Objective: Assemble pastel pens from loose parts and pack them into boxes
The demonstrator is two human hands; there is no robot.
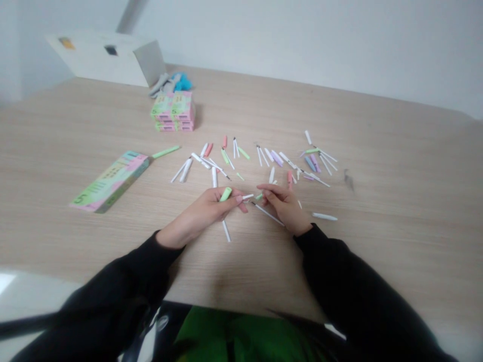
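Observation:
My left hand [211,208] is closed, with a light green pen barrel [225,194] lying across it. Between its thumb and fingertips sticks out a thin white pen piece [247,196]. My right hand [282,203] is closed in a pinch, and a small green pen part [258,196] shows at its fingertips. The hands face each other just above the table, a small gap apart. Below that gap lies a white refill [268,214] with a dark tip. Another white stick [226,231] shows under my left hand, partly covered by it.
Loose pen parts in white, green, red and purple, such as a purple barrel [276,158], lie beyond my hands. A long green and pink box [113,181] rests at left, a green pen [166,152] by its end. Stacked boxes [173,110] and a white carton [109,60] stand behind.

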